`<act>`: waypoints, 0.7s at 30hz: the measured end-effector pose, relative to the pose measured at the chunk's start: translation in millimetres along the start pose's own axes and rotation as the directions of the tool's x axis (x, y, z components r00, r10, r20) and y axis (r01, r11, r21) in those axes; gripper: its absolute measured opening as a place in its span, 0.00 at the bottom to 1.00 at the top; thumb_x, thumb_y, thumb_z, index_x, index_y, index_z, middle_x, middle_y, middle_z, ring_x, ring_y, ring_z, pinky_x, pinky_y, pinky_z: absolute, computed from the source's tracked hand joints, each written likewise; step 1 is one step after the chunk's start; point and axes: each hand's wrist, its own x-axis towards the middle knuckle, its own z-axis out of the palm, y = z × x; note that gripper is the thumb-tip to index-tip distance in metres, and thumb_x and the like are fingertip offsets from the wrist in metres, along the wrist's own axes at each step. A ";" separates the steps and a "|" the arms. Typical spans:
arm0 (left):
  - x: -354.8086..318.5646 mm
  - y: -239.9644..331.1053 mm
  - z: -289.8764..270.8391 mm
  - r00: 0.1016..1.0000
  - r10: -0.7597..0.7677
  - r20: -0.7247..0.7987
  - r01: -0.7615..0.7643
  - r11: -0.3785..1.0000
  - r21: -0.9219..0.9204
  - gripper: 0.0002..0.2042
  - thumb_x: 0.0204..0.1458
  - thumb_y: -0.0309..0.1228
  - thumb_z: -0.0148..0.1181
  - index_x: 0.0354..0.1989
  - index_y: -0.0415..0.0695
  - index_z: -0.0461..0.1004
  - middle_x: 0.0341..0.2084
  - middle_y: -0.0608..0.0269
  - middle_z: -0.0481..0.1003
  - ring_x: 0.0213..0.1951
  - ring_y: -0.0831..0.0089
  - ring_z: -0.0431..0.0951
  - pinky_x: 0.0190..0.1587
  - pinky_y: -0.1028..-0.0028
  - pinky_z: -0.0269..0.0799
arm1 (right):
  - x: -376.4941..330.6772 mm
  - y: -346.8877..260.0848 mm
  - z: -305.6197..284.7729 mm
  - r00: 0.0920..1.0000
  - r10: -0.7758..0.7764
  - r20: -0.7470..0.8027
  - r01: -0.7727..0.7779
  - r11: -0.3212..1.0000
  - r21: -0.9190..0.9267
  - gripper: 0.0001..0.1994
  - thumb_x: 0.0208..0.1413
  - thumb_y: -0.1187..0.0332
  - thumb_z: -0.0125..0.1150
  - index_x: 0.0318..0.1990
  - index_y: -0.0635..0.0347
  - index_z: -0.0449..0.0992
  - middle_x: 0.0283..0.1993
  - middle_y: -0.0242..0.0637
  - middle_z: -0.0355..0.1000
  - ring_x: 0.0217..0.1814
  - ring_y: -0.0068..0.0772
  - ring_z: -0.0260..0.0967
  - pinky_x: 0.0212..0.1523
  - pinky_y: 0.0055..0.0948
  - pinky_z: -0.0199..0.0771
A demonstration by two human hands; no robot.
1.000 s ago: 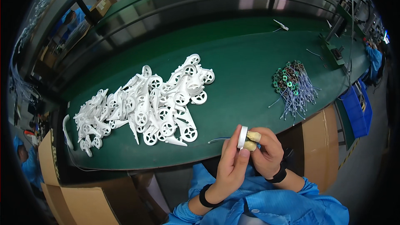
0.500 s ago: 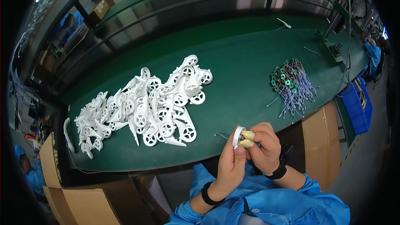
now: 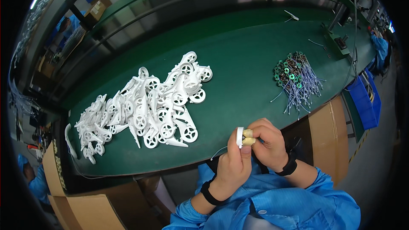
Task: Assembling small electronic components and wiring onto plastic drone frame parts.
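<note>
Close to the bench's front edge, my left hand (image 3: 232,167) is closed on a white plastic part (image 3: 240,137), its round end turned edge-on. Pale yellow covers sit on the thumb and forefinger of my right hand (image 3: 272,145). Those two fingertips pinch together against the part's right side; whatever is between them is hidden. From beside my left hand a thin wire (image 3: 218,152) sticks out to the left over the green bench. To the left lies a heap of similar white plastic parts (image 3: 145,106) with spoked round ends.
On the right of the green bench (image 3: 238,72) lies a pile of small green round pieces with pale wires (image 3: 296,81). A blue bin (image 3: 364,102) hangs beyond the right edge. Cardboard boxes (image 3: 328,134) stand below the front edge. Other people in blue work at the sides.
The white part has turned more edge-on between my hands. The wire by my left hand now reaches lower and farther left. The whole view has shifted slightly.
</note>
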 end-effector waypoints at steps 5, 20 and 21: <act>-1.2 7.5 -3.8 0.996 -0.071 0.060 0.064 0.992 0.112 0.21 0.65 0.36 0.38 0.59 0.31 0.55 0.32 0.43 0.76 0.32 0.50 0.80 0.35 0.64 0.75 | 5.1 3.6 -3.3 0.990 -0.120 0.079 0.122 0.992 -0.015 0.10 0.41 0.85 0.58 0.32 0.63 0.73 0.34 0.39 0.72 0.34 0.41 0.68 0.35 0.32 0.69; 11.6 1.9 -17.2 0.843 -0.405 0.353 0.512 0.407 -0.757 0.27 0.66 0.51 0.24 0.42 0.39 0.64 0.14 0.67 0.61 0.11 0.81 0.57 0.12 0.82 0.53 | 19.2 -4.5 -22.5 0.984 0.075 0.164 -0.096 0.988 0.123 0.11 0.50 0.80 0.59 0.43 0.67 0.75 0.37 0.42 0.68 0.37 0.39 0.68 0.40 0.30 0.69; 11.4 3.6 -17.1 0.843 -0.405 0.353 0.513 0.408 -0.756 0.27 0.66 0.51 0.24 0.42 0.39 0.64 0.14 0.67 0.61 0.11 0.81 0.57 0.12 0.82 0.53 | 20.9 -7.5 -22.5 0.984 0.075 0.164 -0.096 0.988 0.124 0.11 0.50 0.80 0.59 0.43 0.67 0.75 0.37 0.42 0.68 0.37 0.39 0.68 0.40 0.30 0.69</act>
